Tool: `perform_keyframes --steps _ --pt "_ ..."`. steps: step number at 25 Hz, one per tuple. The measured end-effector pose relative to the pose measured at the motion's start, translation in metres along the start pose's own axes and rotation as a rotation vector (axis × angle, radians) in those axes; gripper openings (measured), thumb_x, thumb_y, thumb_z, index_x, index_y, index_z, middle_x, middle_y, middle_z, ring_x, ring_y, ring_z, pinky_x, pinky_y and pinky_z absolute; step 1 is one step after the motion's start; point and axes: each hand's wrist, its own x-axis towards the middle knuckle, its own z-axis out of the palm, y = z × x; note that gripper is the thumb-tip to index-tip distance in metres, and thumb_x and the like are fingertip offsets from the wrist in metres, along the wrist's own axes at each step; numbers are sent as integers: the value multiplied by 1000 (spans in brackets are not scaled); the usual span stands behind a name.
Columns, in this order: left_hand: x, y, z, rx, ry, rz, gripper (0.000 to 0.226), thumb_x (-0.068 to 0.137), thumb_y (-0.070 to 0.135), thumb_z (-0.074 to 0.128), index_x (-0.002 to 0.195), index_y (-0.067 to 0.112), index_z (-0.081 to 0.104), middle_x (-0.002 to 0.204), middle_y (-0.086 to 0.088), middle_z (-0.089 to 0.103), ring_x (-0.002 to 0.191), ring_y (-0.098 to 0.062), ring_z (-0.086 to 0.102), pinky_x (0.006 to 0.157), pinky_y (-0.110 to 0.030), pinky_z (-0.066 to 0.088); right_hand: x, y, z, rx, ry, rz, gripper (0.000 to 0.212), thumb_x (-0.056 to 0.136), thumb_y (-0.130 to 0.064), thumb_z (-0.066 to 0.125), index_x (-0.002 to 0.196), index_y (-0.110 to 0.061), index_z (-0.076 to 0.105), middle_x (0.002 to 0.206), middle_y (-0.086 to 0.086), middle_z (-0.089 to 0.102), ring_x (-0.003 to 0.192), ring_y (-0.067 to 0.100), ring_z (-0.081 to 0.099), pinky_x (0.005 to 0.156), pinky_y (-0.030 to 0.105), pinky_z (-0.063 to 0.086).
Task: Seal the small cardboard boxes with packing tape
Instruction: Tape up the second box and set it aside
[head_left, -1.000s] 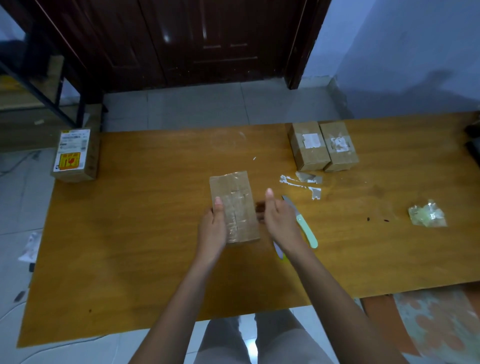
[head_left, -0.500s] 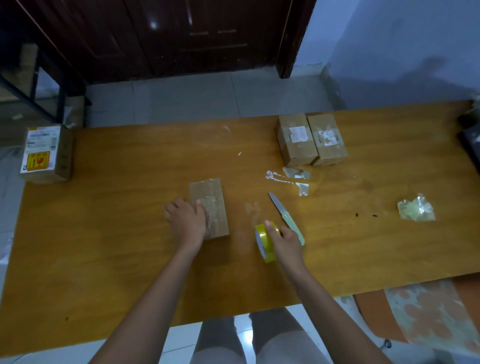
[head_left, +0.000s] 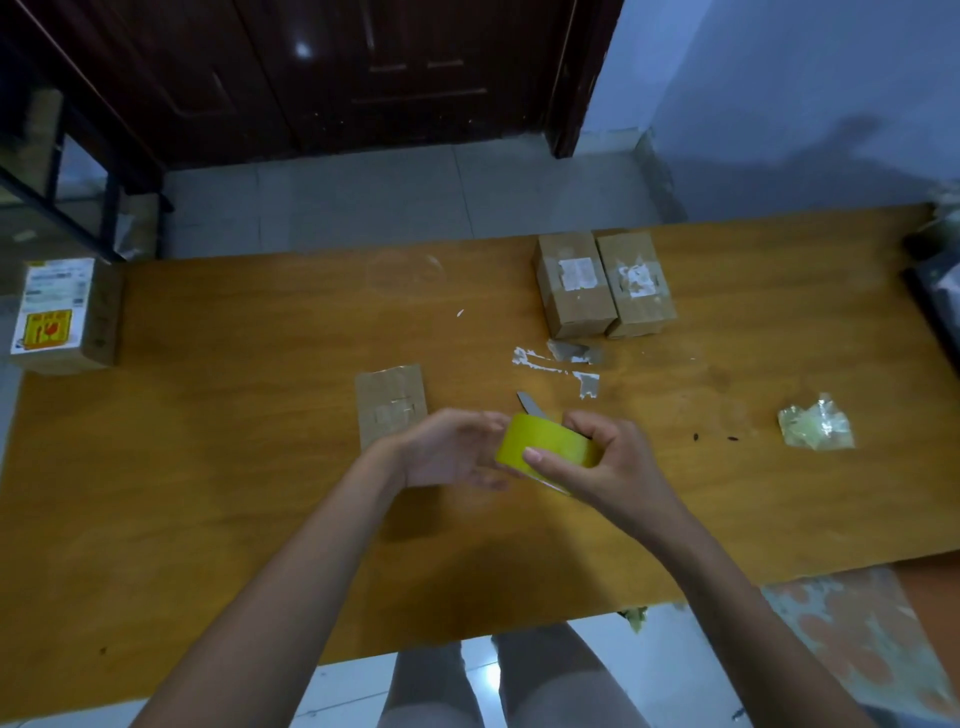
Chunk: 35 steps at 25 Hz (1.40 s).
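fingers of 2 hands grip tape roll | box long axis front-back

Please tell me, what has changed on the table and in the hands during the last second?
The left hand let go of the small box and joined the right hand, which picked up the yellow tape roll beside the knife. Both hands now hold the roll above the table. The two far boxes stayed put.
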Motion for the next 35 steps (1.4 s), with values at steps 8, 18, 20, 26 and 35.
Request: perform_keyframes --steps 8,18,20,26,35 --pt "-67 -26 6 -200 349 241 32 72 2 71 102 2 59 84 -10 64 71 -15 65 61 -22 55 -5 -4 -4 -9 -141 23 36 70 -53 72 60 -24 54 55 -8 48 49 3 46 44 17 34" --pt "-114 -28 -16 209 1016 345 29 69 -1 81 90 10 64 83 -3 73 76 -12 69 66 -21 52 45 18 37 -281 -303 -69 55 73 -67 65 65 -14 52 58 7 47 53 8 41 50 29 29" --pt "-114 -19 -24 227 1091 414 29 70 -3 81 88 11 63 82 -3 71 73 -11 68 63 -18 53 64 19 40 -338 -266 -106 61 74 -68 64 65 -9 52 56 8 45 50 9 39 48 32 28" --pt "-104 -10 -54 325 1180 437 29 70 0 82 86 14 62 84 -3 71 76 -14 70 68 -21 56 102 28 55 -828 -274 -148 53 77 -67 59 69 -14 57 58 5 54 61 25 57 48 35 35" --pt "-94 -27 -75 364 1283 439 27 75 3 78 89 15 58 83 1 68 76 -11 65 70 -21 55 117 47 72 -1107 -254 -94 71 76 -79 48 103 -16 68 75 2 66 76 20 63 59 32 51"
